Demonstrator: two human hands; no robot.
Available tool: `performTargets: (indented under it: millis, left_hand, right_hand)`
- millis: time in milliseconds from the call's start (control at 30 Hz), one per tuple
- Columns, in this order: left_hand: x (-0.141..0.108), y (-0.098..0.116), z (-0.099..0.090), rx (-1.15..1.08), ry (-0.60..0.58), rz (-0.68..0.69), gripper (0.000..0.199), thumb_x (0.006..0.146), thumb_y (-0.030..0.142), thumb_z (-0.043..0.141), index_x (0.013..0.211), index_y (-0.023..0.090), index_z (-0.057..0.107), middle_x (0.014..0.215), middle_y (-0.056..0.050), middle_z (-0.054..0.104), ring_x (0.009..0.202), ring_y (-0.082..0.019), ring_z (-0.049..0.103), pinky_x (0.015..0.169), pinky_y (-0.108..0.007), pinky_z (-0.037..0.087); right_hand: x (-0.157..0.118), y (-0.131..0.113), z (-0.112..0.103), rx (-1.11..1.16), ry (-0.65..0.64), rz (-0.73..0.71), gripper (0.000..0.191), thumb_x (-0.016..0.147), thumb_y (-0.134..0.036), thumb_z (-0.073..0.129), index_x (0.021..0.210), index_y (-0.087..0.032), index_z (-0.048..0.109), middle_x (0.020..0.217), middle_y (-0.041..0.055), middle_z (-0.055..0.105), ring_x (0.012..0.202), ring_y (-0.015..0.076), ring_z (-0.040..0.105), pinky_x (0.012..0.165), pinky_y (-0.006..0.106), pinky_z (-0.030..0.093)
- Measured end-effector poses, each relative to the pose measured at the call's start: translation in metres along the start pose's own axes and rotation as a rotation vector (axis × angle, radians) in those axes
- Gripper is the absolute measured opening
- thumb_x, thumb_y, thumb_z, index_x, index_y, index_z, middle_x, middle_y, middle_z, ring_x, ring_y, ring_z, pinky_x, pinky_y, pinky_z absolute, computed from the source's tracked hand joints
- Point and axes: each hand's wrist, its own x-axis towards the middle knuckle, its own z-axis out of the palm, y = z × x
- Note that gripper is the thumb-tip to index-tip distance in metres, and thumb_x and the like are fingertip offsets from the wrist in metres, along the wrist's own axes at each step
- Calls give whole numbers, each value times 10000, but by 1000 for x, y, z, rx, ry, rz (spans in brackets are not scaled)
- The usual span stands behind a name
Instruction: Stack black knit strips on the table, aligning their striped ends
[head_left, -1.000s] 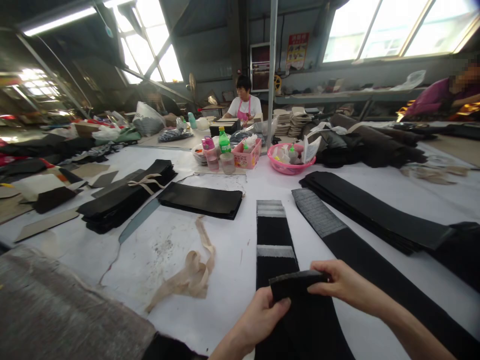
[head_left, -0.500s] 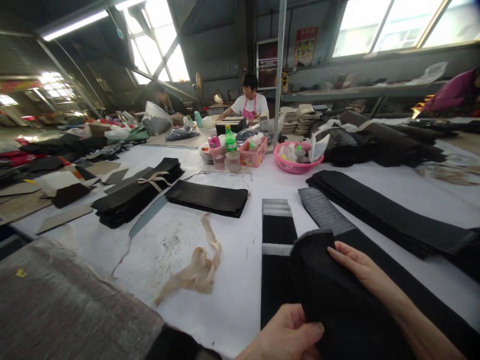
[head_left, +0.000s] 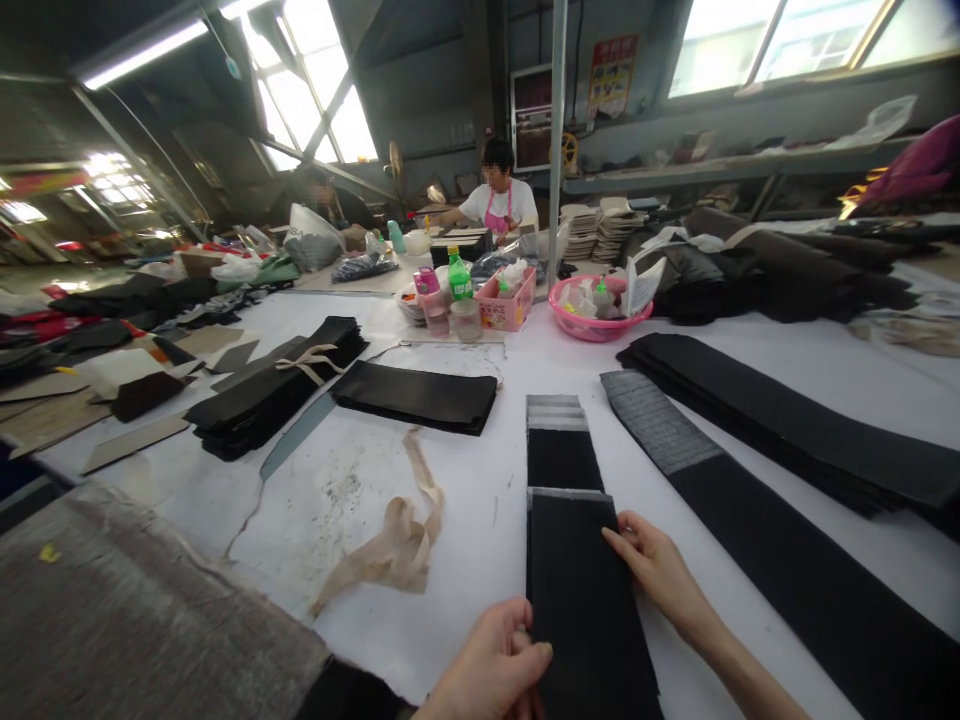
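Observation:
A black panel (head_left: 589, 590) lies over a row of overlapping black strips with grey ends (head_left: 562, 455). My left hand (head_left: 499, 660) pinches the panel's left edge near the bottom of the view. On its upper right edge, my right hand (head_left: 656, 565) holds the panel between thumb and fingers. To the right runs a long black strip with a grey patterned end (head_left: 664, 425), and beyond it a thick stack of black pieces (head_left: 780, 425).
Left of centre are a black stack (head_left: 416, 395), a tied black bundle (head_left: 277, 385) and a crumpled beige strip (head_left: 397, 545). A pink basket (head_left: 600, 325) and green bottle (head_left: 459, 275) stand farther back. A person (head_left: 499, 195) sits across the table.
The black panel has moved left and now lies flat over the strips, no longer curled up. Both hands have moved left with it, uncovering more of the long strip.

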Motion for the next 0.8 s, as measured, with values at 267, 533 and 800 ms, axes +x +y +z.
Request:
performTargets:
  millis: [267, 533, 800]
  left_hand:
    - [37, 20, -24, 171, 171, 123, 419, 787, 545, 560, 952, 177, 443, 580, 45, 587, 303, -107, 520, 234, -150, 319]
    - [84, 50, -29, 343, 417, 286, 294, 835, 457, 519, 733, 182, 491, 531, 66, 514, 292, -82, 501, 223, -130, 243]
    - [94, 54, -34, 373, 375, 206, 283, 823, 439, 518, 701, 186, 479, 514, 68, 534, 272, -77, 482, 209, -130, 232]
  right_hand:
    - [0, 3, 0, 19, -6, 9, 354, 862, -517, 508, 715, -224, 377, 557, -73, 362, 483, 104, 365, 449, 225, 288]
    - [-1, 6, -1, 40, -43, 16, 349, 870, -508, 506, 715, -220, 381, 591, -66, 342, 529, 106, 354, 470, 217, 306]
    - [3, -28, -12, -303, 38, 14, 267, 851, -500, 539, 834, -235, 565, 548, -54, 514, 486, 131, 508, 483, 226, 365]
